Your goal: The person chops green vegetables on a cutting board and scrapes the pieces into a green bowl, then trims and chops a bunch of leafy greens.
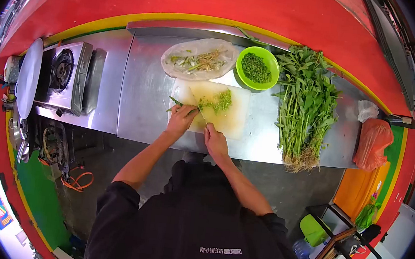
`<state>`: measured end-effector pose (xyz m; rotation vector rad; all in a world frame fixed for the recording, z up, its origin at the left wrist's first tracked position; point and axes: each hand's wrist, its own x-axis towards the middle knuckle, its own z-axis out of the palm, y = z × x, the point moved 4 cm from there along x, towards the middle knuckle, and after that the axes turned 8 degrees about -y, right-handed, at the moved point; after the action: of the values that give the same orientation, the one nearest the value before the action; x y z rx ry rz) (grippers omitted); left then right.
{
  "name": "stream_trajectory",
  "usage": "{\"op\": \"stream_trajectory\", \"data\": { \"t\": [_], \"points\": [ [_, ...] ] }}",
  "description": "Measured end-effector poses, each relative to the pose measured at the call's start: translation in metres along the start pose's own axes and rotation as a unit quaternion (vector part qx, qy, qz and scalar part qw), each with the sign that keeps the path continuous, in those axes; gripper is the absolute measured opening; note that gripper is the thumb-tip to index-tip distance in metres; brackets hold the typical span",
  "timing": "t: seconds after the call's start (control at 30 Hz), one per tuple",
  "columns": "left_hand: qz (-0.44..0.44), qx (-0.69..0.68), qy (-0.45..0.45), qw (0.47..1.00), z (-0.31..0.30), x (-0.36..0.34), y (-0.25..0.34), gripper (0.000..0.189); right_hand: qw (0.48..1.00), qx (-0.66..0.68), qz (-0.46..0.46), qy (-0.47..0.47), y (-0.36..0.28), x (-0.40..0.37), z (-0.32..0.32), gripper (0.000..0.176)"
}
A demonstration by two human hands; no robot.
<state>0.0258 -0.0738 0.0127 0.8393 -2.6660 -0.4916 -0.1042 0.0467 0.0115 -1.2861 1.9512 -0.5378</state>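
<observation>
A white cutting board [235, 124] lies on the steel counter, stained yellowish in its middle. My left hand [182, 118] is closed on a small bunch of green leaves [174, 101] at the board's left side, the leaf ends sticking out past the fingers. In my right hand [214, 139] is the handle of a knife [200, 110], its blade pointing up and left across the board, close beside my left fingertips. Chopped greens [221, 101] lie to the right of the blade. A green bowl [276, 68] of chopped greens stands behind the board.
A plastic bag [169, 61] with roots and stems lies behind the board. Large leafy bunches [302, 106] rest on the right, near a red bag [373, 143] and a clear bag [367, 111]. At left stands a gas stove [80, 75]. The counter's front edge [166, 144] is near my body.
</observation>
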Motion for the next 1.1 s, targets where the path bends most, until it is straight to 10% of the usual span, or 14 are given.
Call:
{"op": "stream_trajectory", "data": {
  "t": [1.1],
  "points": [
    [0.054, 0.075, -0.022, 0.995, 0.003, 0.012, 0.004, 0.026, 1.0, -0.006, 0.024, 0.006, 0.007, -0.012, 0.003, 0.021]
  ]
}}
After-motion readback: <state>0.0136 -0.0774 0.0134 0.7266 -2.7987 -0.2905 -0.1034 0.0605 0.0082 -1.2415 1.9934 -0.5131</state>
